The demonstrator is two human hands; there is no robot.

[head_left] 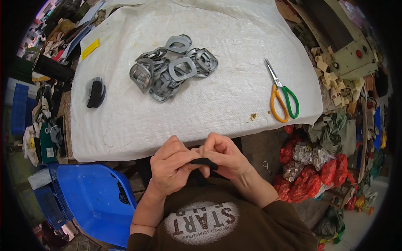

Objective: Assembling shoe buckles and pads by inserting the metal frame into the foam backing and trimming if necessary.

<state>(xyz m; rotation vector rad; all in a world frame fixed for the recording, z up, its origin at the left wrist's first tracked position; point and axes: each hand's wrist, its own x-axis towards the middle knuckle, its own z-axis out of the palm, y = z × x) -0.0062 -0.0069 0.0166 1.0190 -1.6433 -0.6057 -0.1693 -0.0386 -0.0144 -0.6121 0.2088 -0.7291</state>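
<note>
My left hand and my right hand are close together in front of my chest, just off the table's near edge. Both have their fingers closed on a curved black strip, which looks soft; the fingertips hide part of it. Beyond my hands, a heap of grey oval frame-like parts is piled on the white-covered table. To the left lies a grey piece with a black band. Scissors with one orange and one green handle rest at the right, blades pointing away.
A blue basin with a few black pieces inside stands below the table on the left. A yellow strip lies at the far left. Red bags and clear bags of small parts crowd the lower right, below a machine box.
</note>
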